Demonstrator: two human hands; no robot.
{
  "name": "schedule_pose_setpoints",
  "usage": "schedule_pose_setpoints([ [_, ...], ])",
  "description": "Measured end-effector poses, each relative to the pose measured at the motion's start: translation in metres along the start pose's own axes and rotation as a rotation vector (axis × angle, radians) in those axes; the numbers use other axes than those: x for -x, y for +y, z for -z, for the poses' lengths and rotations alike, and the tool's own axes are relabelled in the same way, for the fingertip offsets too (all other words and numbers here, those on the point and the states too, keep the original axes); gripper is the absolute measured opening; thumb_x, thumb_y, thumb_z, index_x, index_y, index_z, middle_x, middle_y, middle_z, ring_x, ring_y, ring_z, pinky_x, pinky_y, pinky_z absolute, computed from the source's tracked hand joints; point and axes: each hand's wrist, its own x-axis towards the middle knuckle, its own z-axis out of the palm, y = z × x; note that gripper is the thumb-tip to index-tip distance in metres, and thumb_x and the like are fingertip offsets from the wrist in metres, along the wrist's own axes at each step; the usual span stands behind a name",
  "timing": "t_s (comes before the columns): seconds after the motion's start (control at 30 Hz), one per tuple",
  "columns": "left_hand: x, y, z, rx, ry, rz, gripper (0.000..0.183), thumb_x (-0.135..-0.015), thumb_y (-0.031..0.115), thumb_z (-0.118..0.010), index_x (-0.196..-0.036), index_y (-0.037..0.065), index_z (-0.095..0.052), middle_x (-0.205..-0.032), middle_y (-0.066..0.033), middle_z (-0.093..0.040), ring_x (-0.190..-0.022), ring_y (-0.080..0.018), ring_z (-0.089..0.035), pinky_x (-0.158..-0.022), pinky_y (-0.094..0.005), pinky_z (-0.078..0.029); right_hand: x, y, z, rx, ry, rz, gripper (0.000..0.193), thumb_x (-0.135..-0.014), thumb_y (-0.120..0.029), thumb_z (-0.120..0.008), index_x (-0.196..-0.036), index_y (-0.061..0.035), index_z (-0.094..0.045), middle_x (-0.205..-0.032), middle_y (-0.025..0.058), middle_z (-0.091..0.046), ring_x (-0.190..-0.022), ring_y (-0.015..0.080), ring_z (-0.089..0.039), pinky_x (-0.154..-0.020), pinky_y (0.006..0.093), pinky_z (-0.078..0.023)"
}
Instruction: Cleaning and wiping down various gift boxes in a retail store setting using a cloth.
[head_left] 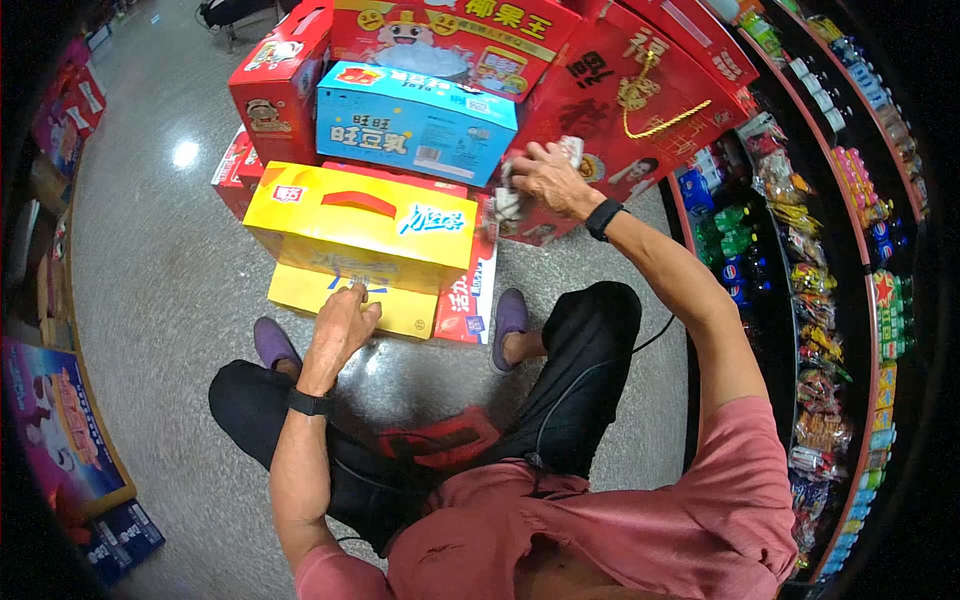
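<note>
My right hand (552, 182) is closed round a crumpled white-grey cloth (508, 204), pressed against the side of a large red gift box (590, 110) with a yellow rope handle. My left hand (343, 325) rests its fingertips on the lower front of a yellow carton (355, 225) with a red handle. Its index finger is stretched out, and it grips nothing that I can see. Behind the yellow carton stands a light-blue carton (415, 125). Beneath the yellow one lies a red-and-white box (478, 290), partly hidden.
More red cartons (283, 85) stand at the back left of the stack. Shelves (800, 300) of bottles and packaged snacks run along the right. A colourful poster panel (55, 425) and a dark blue box (122, 540) are at the left. A red stool (440, 440) sits between my legs.
</note>
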Motion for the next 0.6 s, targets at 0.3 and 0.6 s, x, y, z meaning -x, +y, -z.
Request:
schedule_pose_setpoints([
  [0.3,0.007,-0.003,-0.005,-0.047,-0.014,-0.028,0.035,-0.077,0.019,-0.063,-0.098,-0.009,-0.058,-0.087,-0.0307,-0.059,-0.083,-0.0429,-0.059,-0.074,-0.0445,-0.048,-0.038,0.020,0.056,-0.482,0.506,-0.382,0.028,-0.073,-0.008,-0.050,-0.100,-0.0037,-0.057,-0.095,0.0137,-0.055,-0.088,0.0302,-0.055,-0.078,0.0374,-0.045],
  [0.6,0.015,0.011,-0.014,-0.018,0.020,-0.083,0.026,-0.078,0.017,-0.058,-0.087,-0.007,-0.056,-0.082,-0.0278,-0.059,-0.080,-0.0426,-0.057,-0.070,-0.0452,-0.046,-0.216,0.017,0.048,-0.625,0.495,-0.490,0.038,-0.078,-0.020,-0.047,-0.112,-0.0051,-0.056,-0.104,0.0194,-0.057,-0.098,0.0332,-0.054,-0.090,0.0405,-0.042],
])
